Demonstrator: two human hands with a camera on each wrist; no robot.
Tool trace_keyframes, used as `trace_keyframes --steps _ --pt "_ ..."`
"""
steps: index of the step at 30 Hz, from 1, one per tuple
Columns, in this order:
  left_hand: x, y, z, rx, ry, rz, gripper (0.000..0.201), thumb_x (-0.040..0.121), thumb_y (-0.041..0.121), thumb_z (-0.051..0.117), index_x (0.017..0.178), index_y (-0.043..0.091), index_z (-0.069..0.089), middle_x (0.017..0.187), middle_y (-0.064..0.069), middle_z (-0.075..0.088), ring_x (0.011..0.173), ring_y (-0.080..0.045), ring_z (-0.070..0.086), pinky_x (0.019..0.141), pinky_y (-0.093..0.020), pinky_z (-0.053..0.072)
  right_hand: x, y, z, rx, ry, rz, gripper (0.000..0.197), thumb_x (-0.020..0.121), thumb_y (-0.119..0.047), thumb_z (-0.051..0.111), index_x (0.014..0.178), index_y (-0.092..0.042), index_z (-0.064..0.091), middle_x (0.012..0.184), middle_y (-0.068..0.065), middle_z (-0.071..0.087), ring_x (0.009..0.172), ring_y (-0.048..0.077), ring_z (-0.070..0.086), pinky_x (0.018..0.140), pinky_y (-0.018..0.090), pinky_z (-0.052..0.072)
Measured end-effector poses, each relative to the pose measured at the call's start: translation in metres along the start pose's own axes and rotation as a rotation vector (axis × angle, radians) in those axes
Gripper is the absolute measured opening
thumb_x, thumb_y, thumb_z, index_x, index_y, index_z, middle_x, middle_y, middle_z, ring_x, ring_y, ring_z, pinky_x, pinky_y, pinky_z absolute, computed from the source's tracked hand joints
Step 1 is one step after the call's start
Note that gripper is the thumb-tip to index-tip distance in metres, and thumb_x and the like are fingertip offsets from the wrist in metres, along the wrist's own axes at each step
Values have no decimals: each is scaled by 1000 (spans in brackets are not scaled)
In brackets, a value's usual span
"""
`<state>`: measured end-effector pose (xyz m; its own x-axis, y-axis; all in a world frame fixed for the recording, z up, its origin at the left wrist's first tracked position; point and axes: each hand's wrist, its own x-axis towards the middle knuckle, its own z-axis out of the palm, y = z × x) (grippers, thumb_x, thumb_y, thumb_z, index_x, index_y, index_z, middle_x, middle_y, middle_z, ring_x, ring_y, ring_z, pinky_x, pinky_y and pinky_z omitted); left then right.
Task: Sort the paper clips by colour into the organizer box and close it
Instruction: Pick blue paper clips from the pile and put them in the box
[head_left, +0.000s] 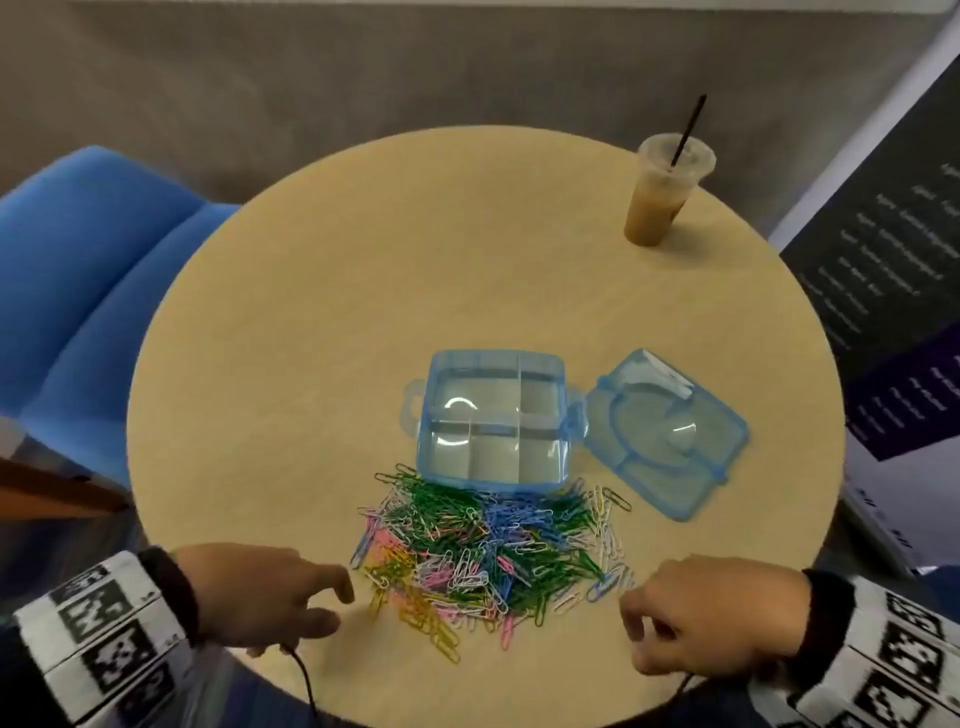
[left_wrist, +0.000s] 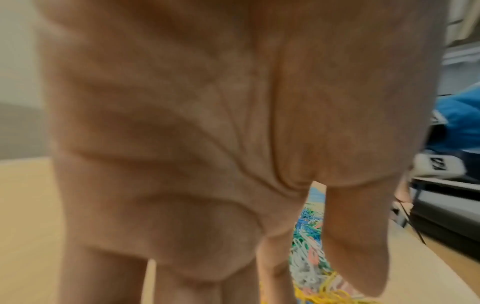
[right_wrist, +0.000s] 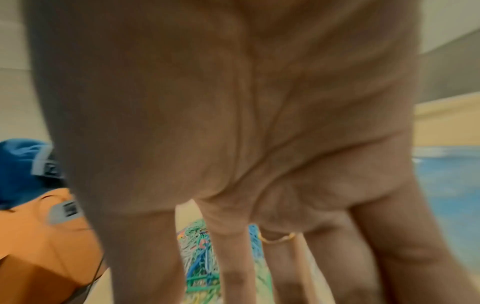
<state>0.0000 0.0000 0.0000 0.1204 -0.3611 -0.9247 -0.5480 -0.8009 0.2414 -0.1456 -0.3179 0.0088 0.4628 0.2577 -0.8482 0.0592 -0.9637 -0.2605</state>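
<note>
A mixed pile of paper clips (head_left: 488, 545) in green, blue, pink, yellow and white lies on the round table, just in front of the clear blue organizer box (head_left: 563, 415). The box stands open, its compartments look empty, and its lid (head_left: 670, 441) lies flat to the right. My left hand (head_left: 332, 608) hovers at the pile's left edge near the yellow clips, fingers relaxed, holding nothing. At the pile's right edge, my right hand (head_left: 639, 634) has loosely curled fingers and holds nothing I can see. Both wrist views show palms with the clips (left_wrist: 309, 257) (right_wrist: 197, 257) between hanging fingers.
An iced coffee cup (head_left: 665, 192) with a black straw stands at the table's far right. A blue chair (head_left: 88, 291) sits left of the wooden table (head_left: 363, 312). A dark printed board (head_left: 893, 291) leans at the right. Thin cables hang below both wrists.
</note>
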Motion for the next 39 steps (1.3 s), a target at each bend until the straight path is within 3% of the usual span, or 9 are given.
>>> trace_keyframes --steps 3,7,10,13,16,23,28,31,39 --pt "17 3 -4 -13 63 27 34 100 45 41 132 36 43 102 1 71 62 -6 58 79 -27 53 14 1 -4 -62 53 25 34 93 -52 47 114 -27 58 113 3 63 101 25 58 81 33 44" --pt "29 19 -6 54 96 75 32 101 44 40 122 23 50 102 2 69 65 -8 61 73 -23 51 26 -4 -4 -62 163 -25 31 95 -50 46 110 -27 60 103 -3 65 83 15 50 81 32 46" --pt "32 25 -11 109 190 103 32 100 48 40 109 20 52 98 1 68 65 -8 61 69 -23 49 35 1 -4 -71 265 -24 31 95 -51 46 102 -24 61 93 -4 63 79 13 51 78 32 46" --pt "35 29 -10 164 374 137 31 98 52 39 99 23 51 87 5 64 64 -4 57 72 -28 49 42 4 -4 -53 383 -39 32 94 -51 48 90 -21 60 87 -4 64 80 15 58 80 37 49" --pt "41 29 -7 258 665 155 28 96 56 36 90 30 46 78 12 55 69 -5 50 73 -31 46 45 2 -5 -42 500 -44 27 94 -49 51 90 -23 58 82 -8 62 75 10 57 74 32 48" --pt "46 37 0 140 1050 246 15 97 46 42 101 36 52 94 19 59 75 -1 55 66 -28 47 61 -5 -7 -16 704 -36 23 93 -49 54 98 -26 58 85 -7 65 75 10 58 70 35 49" --pt "54 34 -3 121 1131 235 15 96 42 48 106 33 55 107 18 49 80 -5 61 72 -36 51 72 -13 -6 -31 830 -53 19 93 -41 56 97 -23 58 84 -6 66 76 12 60 72 38 52" --pt "60 32 -9 118 1132 208 17 97 37 52 111 28 57 115 13 48 83 -10 63 73 -34 50 76 -20 -7 -54 884 -79 14 93 -35 59 97 -22 60 97 -6 67 81 9 58 75 33 51" --pt "65 35 -19 148 1130 168 18 96 28 58 114 29 59 122 10 53 86 -12 58 75 -31 47 83 -36 -7 -90 932 -48 30 93 -32 61 123 -25 63 119 -6 67 104 11 64 84 28 52"
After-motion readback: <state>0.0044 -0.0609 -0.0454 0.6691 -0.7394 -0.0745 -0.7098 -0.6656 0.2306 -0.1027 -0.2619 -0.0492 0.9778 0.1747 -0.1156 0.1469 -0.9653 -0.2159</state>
